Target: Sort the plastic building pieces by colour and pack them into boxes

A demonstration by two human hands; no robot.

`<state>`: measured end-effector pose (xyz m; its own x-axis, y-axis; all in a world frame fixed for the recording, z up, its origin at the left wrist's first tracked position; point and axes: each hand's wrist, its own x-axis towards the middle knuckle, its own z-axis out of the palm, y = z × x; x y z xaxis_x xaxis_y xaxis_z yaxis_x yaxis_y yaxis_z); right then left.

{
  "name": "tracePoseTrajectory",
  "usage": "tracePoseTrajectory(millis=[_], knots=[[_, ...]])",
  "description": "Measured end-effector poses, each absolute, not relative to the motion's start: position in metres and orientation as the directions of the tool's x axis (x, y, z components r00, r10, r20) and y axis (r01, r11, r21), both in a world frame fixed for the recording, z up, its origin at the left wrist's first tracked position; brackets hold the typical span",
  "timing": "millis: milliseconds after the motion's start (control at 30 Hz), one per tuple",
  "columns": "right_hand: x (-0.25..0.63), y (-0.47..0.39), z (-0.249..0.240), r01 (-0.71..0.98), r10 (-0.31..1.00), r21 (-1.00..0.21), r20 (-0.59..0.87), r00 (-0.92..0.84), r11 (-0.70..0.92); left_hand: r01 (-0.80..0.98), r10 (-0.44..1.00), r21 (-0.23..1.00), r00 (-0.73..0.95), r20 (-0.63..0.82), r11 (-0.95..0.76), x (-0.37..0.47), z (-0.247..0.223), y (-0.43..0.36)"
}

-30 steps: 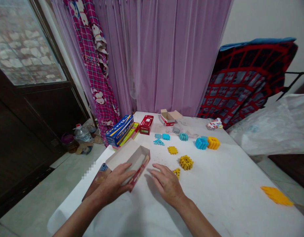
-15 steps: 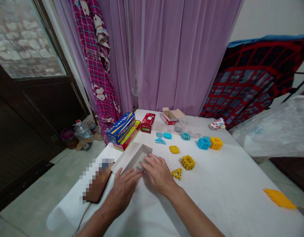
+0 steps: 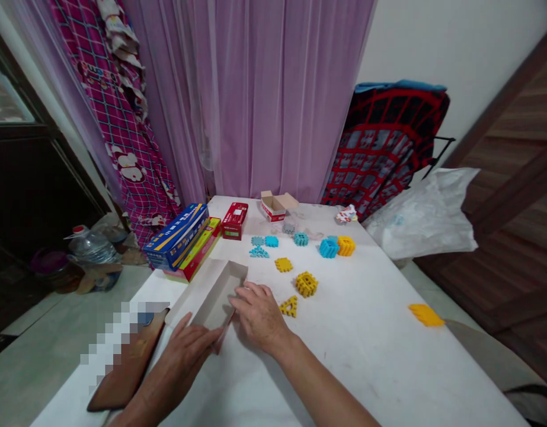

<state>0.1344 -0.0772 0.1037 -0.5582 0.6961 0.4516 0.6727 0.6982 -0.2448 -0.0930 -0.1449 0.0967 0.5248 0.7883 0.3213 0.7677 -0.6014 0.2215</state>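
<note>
A long cardboard box (image 3: 217, 296) with a pale inside lies open on the white-covered table (image 3: 344, 356). My left hand (image 3: 188, 344) grips the box's near side by the left end, with the thumb over the inside. Further along the same side, my right hand (image 3: 258, 314) holds the edge with bent fingers, some reaching over the rim. Right of my right hand lie a yellow triangular piece (image 3: 288, 306), a yellow notched block (image 3: 306, 284) and a flat yellow square piece (image 3: 283, 264).
A blue box (image 3: 178, 234) rests on a yellow-red box (image 3: 197, 252) at left. Behind stand a red box (image 3: 234, 221) and an open small box (image 3: 273, 207). Blue pieces (image 3: 329, 248) and an orange block (image 3: 345, 245) sit farther back. A brown flat object (image 3: 131, 367) lies at the left edge.
The view has turned to the right, so things on the table appear further left. Both hands stay at the near side of the open box, with little change in grip.
</note>
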Motion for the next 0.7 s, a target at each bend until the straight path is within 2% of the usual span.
tracePoseTrajectory(millis=[167, 367, 533, 700], knots=[[0.168, -0.073, 0.103, 0.696, 0.711, -0.316, 0.584, -0.392, 0.644, 0.768, 0.801, 0.274, 0.474, 0.365, -0.579, -0.071, 0.072, -0.113], [0.256, -0.067, 0.073, 0.775, 0.695, -0.427, 0.719, -0.021, 0.466, 0.796, 0.786, 0.238, 0.412, 0.462, -0.557, -0.045, 0.061, -0.082], [0.306, -0.062, 0.042, 0.793, 0.646, -0.521, 0.731, 0.221, 0.317, 0.812, 0.798, 0.23, 0.401, 0.449, -0.537, -0.044, 0.067, -0.078], [0.318, -0.062, 0.011, 0.796, 0.668, -0.56, 0.685, 0.289, 0.23, 0.798, 0.778, 0.21, 0.431, 0.457, -0.565, -0.057, 0.063, -0.08]])
